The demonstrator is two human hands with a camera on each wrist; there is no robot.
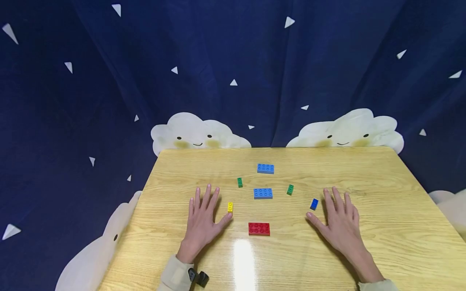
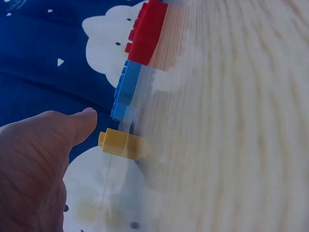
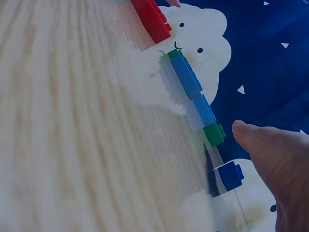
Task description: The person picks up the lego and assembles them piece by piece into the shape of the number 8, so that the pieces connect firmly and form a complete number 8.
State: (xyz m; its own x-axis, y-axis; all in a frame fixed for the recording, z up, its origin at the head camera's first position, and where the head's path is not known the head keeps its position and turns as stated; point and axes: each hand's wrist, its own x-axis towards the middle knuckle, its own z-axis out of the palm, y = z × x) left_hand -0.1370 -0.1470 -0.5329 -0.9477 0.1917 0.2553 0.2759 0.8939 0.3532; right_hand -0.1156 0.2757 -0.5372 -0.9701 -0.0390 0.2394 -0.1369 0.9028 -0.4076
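My left hand (image 1: 204, 220) lies on the table with its fingers spread. Just beyond its thumb is a small yellow brick (image 1: 230, 207); the hand holds nothing. On the other side my right hand (image 1: 340, 224) is spread in the same way, and a small dark blue brick (image 1: 314, 204) lies near its thumb. Between the hands sits a red brick (image 1: 259, 229). Farther back are a light blue brick (image 1: 263, 193) and another light blue brick (image 1: 265, 168). A small green brick (image 1: 240, 182) stands left of them, a second green brick (image 1: 290, 189) to the right.
The wooden table (image 1: 393, 194) ends at a dark blue curtain (image 1: 218, 48) with white clouds and triangles. A black device (image 1: 198, 277) is fixed at the left sleeve (image 1: 176, 273). Light glares off the table's front middle.
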